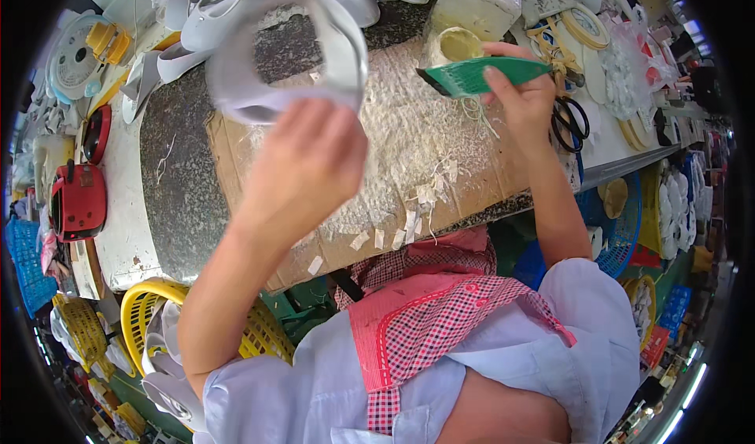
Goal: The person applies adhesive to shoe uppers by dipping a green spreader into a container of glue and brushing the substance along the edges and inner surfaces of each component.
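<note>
- The left forearm was raised across the near edge of the worktop [124,235], slanted up and to the right, with the back of the hand turned upward.
- The left grip [318,153] was closed, its fingers curled over the near edge of a white ring-shaped piece [344,58]; finer finger detail was lost to blur.
- The white ring-shaped piece was held up beyond the left grip, and it too was blurred.
- The right arm was bent and was held upright at the right, its hand tilted inward toward the left grip.
- The right grip [525,98] was clenched around a green tool [464,76]; the thumb was pressed on its near face and a finger was laid behind its upper edge.
- The dark tip of the green tool was pointed left from the right grip, well apart from the white ring-shaped piece.
- Just beyond the right grip, a clear container [478,11] with yellowish contents was set.
- Black-handled scissors [586,121] were placed just to the right of the right grip.
- Below and between both grips, a crusted cardboard sheet [503,157] was spread, with pale scraps [413,224] scattered near its closer edge.
- Beyond the left grip, more white pieces [212,7] were heaped along the far side.
</note>
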The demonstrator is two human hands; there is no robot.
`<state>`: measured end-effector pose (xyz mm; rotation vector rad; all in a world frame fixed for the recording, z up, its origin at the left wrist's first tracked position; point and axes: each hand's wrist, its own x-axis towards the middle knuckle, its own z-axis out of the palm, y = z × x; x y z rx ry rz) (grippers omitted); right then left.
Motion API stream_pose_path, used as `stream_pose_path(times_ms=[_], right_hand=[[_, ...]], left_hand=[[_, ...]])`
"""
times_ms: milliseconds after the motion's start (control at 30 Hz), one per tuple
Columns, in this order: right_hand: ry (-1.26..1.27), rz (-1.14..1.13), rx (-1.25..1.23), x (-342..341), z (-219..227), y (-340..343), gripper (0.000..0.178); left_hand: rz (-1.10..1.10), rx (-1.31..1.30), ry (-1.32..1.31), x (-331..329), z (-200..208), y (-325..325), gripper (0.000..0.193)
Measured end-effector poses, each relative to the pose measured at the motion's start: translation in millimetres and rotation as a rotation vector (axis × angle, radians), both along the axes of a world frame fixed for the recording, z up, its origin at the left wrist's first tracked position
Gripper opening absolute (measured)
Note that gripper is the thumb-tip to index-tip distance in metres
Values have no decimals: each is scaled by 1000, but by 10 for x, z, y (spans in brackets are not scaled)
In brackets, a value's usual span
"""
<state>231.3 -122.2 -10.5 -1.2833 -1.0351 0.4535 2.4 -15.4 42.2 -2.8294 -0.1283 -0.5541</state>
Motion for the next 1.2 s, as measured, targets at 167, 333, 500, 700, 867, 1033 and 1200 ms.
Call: stream_pose_path(times_ms=[167, 333, 500, 700, 867, 1033, 1200], right_hand=[[-348, 120, 3, -447, 13, 291, 16], [-623, -107, -106, -581, -218, 769, 14], [-579, -20, -159, -618, -238, 624, 13], [-568, -145, -320, -554, -116, 843, 14], [-343, 258, -400, -629, 56, 579, 17], [2, 127, -184, -659, 103, 698, 15], [-406, 68, 12, -919, -366, 960, 16]], left_hand=[[-130, 8, 244, 161, -415, -250, 6], [-150, 65, 287, 231, -450, -318, 8], [-84, -33, 157, -10, -578, -234, 6], [-55, -164, 58, -139, -724, -279, 12], [19, -411, -192, -254, -702, -93, 24], [218, -373, -182, -533, -864, -92, 33], [207, -399, -216, -539, -1006, -120, 32]])
